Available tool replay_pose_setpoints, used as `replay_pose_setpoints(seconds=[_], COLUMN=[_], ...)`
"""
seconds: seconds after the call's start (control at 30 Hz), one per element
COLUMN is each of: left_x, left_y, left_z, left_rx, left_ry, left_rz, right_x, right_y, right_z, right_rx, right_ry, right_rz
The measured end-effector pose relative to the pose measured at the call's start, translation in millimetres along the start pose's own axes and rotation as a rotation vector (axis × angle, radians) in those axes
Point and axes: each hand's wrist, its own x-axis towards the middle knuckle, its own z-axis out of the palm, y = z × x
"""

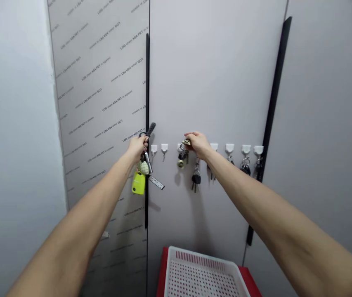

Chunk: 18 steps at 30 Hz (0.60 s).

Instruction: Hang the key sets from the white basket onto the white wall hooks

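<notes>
A row of small white hooks (229, 147) is stuck across a grey cabinet door (213, 74), several of them carrying key bunches. My left hand (137, 146) is closed on a key bunch (143, 173) with a yellow-green tag, a pale round charm and a black strap, held just left of the first hook (154, 149). My right hand (198, 143) pinches a brass-coloured key bunch (182, 156) at a hook in the middle of the row. A bunch with a black fob (196, 178) hangs just below that hand.
More key bunches (245, 166) hang on the hooks at the right. Black vertical handles (274, 95) run along the door edges. The left door (101, 103) wears printed protective film. A white perforated basket (202, 274) rests on a red surface (248, 276) below.
</notes>
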Motion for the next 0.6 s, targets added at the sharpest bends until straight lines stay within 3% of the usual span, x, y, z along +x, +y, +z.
replay_pose_setpoints(seconds=[0.17,0.2,0.33,0.43,0.53,0.6], left_x=[-33.2,-41.8,-83.1,-123.5,-165.5,-187.8], left_y=[-8.9,-15.4,-55.4,-96.1,-138.2,-161.2], left_z=[23.6,27.9,43.4,58.1,73.8,80.9], left_rx=[-0.076,-0.095,-0.224,-0.256,-0.106,0.097], left_ry=[-0.258,-0.266,-0.175,-0.110,-0.177,-0.318], left_rz=[-0.054,-0.071,-0.187,-0.292,-0.323,-0.227], right_x=[-12.1,-15.6,-20.0,-13.7,-4.9,-0.4], right_y=[15.0,19.4,22.5,12.0,4.6,4.1], right_z=[-11.2,-15.7,-28.5,-24.7,-12.2,-4.2], right_rx=[-0.189,-0.209,-0.083,0.054,0.092,0.129], right_ry=[-0.438,-0.441,-0.238,-0.209,-0.176,-0.166], right_rz=[0.176,0.191,0.133,0.083,0.142,0.222])
